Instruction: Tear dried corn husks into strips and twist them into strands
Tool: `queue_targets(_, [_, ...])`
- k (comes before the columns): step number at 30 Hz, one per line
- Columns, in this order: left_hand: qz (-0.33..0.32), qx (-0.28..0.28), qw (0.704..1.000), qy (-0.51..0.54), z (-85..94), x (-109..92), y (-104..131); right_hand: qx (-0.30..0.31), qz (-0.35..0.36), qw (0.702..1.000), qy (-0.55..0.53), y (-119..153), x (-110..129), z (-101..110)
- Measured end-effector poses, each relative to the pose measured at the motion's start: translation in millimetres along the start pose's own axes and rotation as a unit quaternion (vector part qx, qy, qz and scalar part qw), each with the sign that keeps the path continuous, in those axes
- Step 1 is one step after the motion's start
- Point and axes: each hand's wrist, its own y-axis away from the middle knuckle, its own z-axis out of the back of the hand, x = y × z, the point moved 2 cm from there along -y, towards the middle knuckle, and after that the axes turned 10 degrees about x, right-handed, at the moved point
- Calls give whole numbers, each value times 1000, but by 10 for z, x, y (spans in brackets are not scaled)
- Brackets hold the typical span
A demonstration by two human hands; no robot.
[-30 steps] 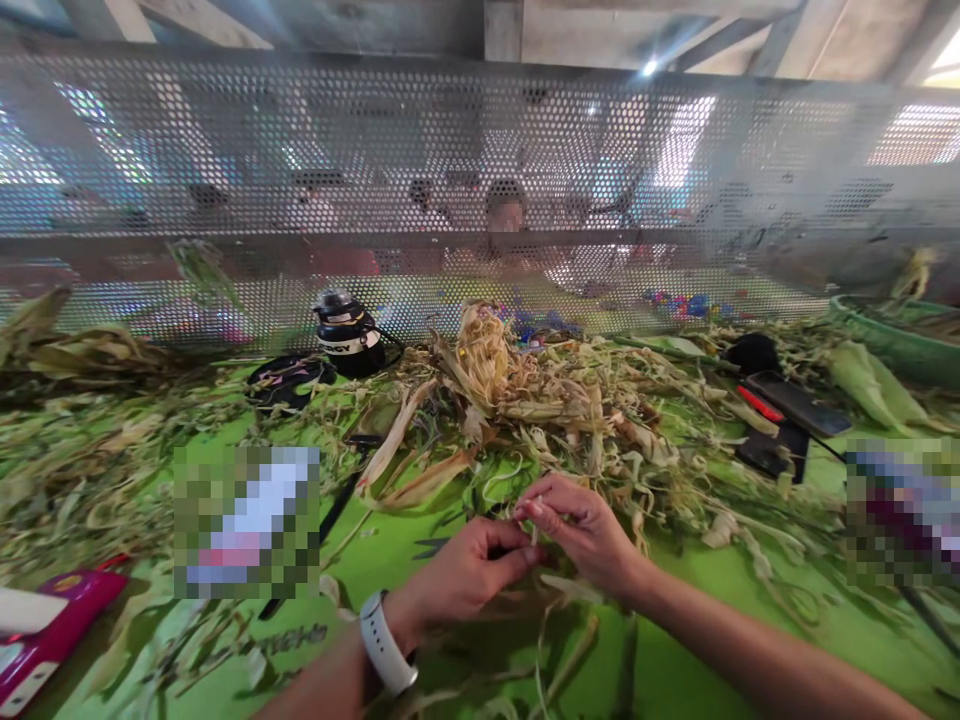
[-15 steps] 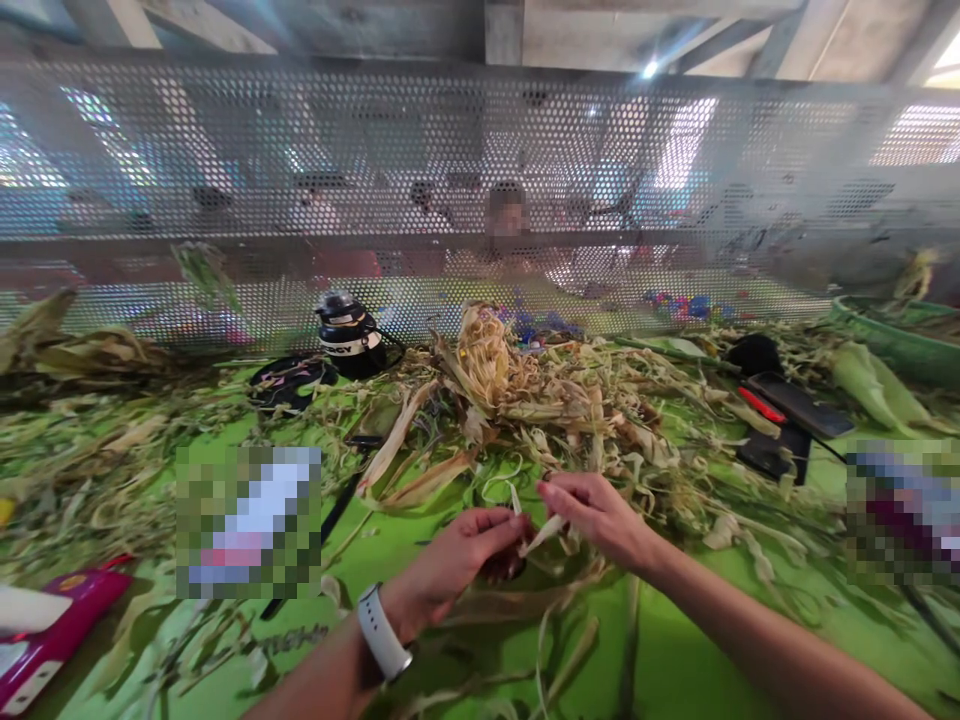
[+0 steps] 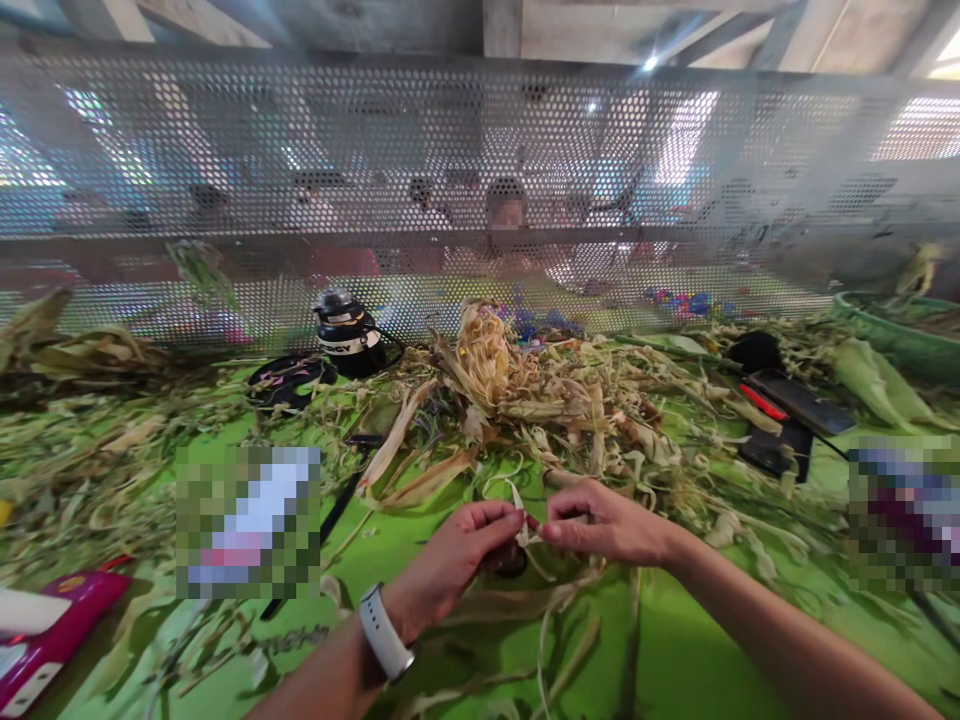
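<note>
My left hand (image 3: 469, 555), with a pale watch band on its wrist, pinches a thin pale corn husk strip (image 3: 517, 497) between thumb and fingertips. A thin end of the strip curls up above the fingers. My right hand (image 3: 604, 522) is closed close beside it, thumb and index fingertip together at the strip's right side. A small dark rounded thing shows under the left fingers; I cannot make out its kind. Long dry husk pieces (image 3: 510, 605) lie on the green table (image 3: 697, 625) below both hands.
A heap of husk strips (image 3: 555, 390) holds a pale husk bundle (image 3: 484, 345). Around it are a black flask (image 3: 349, 335), phone-like dark items (image 3: 799, 400), a green basin (image 3: 900, 335) and a magenta device (image 3: 67, 630). Behind stands a perforated metal screen (image 3: 450, 130), with people beyond.
My right hand has lowered and turned, its fingertips now level with the left ones. The pale strip end that stuck out under it is drawn in between the hands. The left hand has barely moved.
</note>
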Motion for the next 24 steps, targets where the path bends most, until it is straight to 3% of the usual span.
queue_targets(3, [-10, -5, 1000, 1, 2, -7, 9, -9, 5, 1000, -8, 5, -12, 4])
queue_targets(10, [16, 74, 996, -52, -52, -46, 71, -65, -11, 996, -55, -35, -56, -28])
queue_targets(15, [31, 80, 996, -39, -61, -37, 69, -94, -28, 993, -71, -57, -64, -8])
queue_targets(21, [24, 87, 991, -100, -77, -50, 61, -124, -12, 991, -55, -58, -68, -34])
queue_targets(24, [20, 77, 987, -137, -110, -46, 63, -105, 4, 994, -40, -43, -45, -111])
